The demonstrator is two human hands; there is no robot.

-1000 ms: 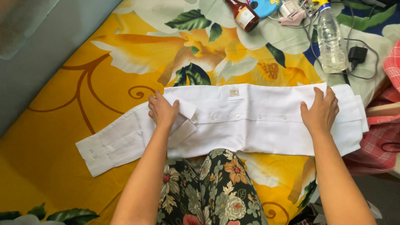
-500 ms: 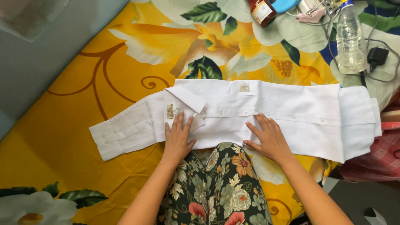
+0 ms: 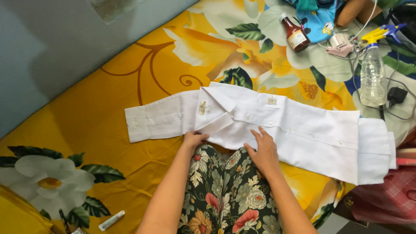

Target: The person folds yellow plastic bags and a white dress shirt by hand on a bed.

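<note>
Yellow bedsheet (image 3: 99, 130), white shirt (image 3: 299, 134), hands (image 3: 229, 147)

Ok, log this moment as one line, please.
left hand: on near edge of white dress shirt, by collar | right hand: flat on shirt front | shirt: folded lengthwise on yellow floral sheet
</note>
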